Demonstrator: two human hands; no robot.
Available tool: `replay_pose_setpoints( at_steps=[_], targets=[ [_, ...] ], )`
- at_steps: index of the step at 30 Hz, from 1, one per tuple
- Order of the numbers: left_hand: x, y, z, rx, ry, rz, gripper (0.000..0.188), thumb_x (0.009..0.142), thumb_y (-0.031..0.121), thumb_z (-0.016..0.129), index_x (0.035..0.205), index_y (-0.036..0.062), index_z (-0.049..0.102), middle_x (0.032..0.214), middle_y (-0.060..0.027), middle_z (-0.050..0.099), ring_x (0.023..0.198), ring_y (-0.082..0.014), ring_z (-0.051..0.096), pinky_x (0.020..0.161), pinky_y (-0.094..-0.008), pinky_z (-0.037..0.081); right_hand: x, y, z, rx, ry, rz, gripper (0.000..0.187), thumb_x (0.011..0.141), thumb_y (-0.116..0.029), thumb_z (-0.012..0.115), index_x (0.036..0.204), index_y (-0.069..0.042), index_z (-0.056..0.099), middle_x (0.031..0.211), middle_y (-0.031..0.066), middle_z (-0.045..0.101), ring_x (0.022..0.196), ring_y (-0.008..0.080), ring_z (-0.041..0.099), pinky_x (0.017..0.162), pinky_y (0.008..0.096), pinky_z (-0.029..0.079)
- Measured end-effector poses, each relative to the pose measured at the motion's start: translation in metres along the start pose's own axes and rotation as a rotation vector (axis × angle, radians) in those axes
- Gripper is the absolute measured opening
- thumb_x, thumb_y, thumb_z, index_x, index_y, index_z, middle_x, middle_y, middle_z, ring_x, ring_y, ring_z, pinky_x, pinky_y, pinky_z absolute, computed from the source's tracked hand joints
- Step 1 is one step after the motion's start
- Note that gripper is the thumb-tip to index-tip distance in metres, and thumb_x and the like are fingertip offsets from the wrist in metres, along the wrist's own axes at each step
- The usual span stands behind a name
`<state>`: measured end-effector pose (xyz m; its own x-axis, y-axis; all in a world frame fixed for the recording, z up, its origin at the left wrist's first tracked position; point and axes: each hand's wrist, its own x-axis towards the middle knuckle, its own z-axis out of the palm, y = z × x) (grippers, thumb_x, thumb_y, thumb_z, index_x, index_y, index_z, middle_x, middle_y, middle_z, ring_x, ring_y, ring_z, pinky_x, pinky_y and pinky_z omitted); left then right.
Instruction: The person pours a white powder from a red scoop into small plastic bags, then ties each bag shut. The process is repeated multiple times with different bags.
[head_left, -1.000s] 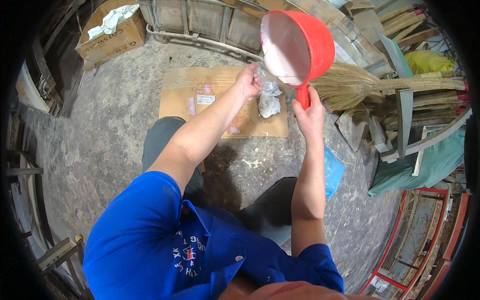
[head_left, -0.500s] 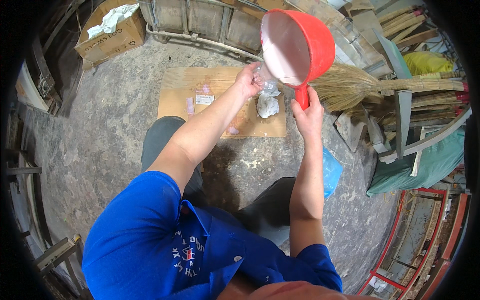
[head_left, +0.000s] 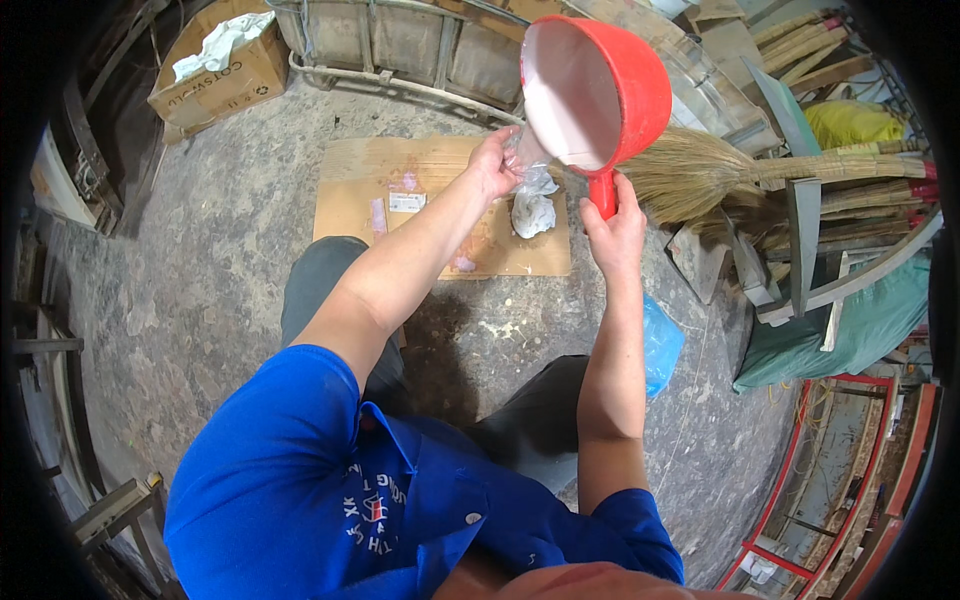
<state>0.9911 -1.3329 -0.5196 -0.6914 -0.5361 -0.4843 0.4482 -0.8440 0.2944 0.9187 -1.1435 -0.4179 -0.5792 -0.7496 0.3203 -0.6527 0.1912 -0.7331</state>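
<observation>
My right hand (head_left: 613, 228) is closed round the handle of a red plastic dipper (head_left: 645, 95). The dipper is tilted to the left, and a white-pink liquid (head_left: 568, 110) coats its inside and reaches the lip. Against that lip, my left hand (head_left: 494, 165) grips a clear plastic bag (head_left: 528, 155) near its mouth; how much is inside the bag I cannot tell. Just below the bag, a crumpled white rag or wad (head_left: 534, 214) sits over a flattened cardboard sheet (head_left: 345, 165) on the floor. Pinkish smears and a small white labelled packet (head_left: 407, 202) are on the cardboard.
Straw brooms (head_left: 700, 175) and metal bars crowd the right side. A blue plastic bag (head_left: 661, 345) lies beside my right forearm. At the far left stands a cardboard box (head_left: 225, 95) with white cloth on it. A metal frame (head_left: 400, 85) runs along the back.
The white liquid has drawn back a little from the dipper's left lip. Both hands keep nearly the same place and grip.
</observation>
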Motion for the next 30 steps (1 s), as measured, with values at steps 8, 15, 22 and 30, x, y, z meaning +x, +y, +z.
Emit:
replay_pose_setpoints(
  at_steps=[8, 15, 22, 30],
  targets=[
    [-0.017, -0.001, 0.008, 0.013, 0.021, -0.018, 0.022, 0.09, 0.021, 0.049, 0.109, 0.0112, 0.054, 0.063, -0.0001, 0.042, 0.051, -0.0118, 0.041, 0.049, -0.0285, 0.041, -0.001, -0.003, -0.002, -0.026, 0.024, -0.047, 0.046, 0.071, -0.012, 0.061, 0.114, 0.0, 0.05, 0.085, 0.0213, 0.061, 0.079, 0.0334, 0.063, 0.07, 0.0381, 0.048],
    [-0.032, -0.012, 0.029, -0.017, 0.082, -0.041, 0.019, 0.088, 0.02, 0.051, 0.105, 0.0119, 0.055, 0.057, 0.0026, 0.034, 0.046, -0.0085, 0.032, 0.042, -0.0226, 0.031, -0.002, 0.005, -0.006, -0.072, 0.067, -0.118, 0.045, 0.071, -0.01, 0.062, 0.112, 0.0, 0.05, 0.082, 0.0219, 0.061, 0.076, 0.0349, 0.062, 0.067, 0.0384, 0.048],
    [-0.014, -0.008, 0.016, -0.039, 0.077, 0.0, 0.018, 0.089, 0.023, 0.051, 0.095, 0.0066, 0.055, 0.062, -0.0005, 0.04, 0.048, -0.0121, 0.039, 0.044, -0.027, 0.038, -0.001, -0.001, -0.001, -0.051, 0.041, -0.144, 0.043, 0.071, -0.01, 0.062, 0.112, -0.002, 0.05, 0.082, 0.0226, 0.06, 0.077, 0.036, 0.062, 0.067, 0.0389, 0.048],
    [-0.007, -0.007, 0.004, -0.058, -0.06, -0.06, 0.019, 0.091, 0.024, 0.049, 0.089, 0.0061, 0.052, 0.061, -0.0017, 0.041, 0.048, -0.0136, 0.041, 0.048, -0.0288, 0.045, -0.001, -0.003, -0.001, -0.112, 0.023, -0.179, 0.043, 0.071, -0.009, 0.061, 0.112, -0.004, 0.05, 0.083, 0.022, 0.06, 0.077, 0.0377, 0.06, 0.067, 0.0408, 0.047]
  ],
)
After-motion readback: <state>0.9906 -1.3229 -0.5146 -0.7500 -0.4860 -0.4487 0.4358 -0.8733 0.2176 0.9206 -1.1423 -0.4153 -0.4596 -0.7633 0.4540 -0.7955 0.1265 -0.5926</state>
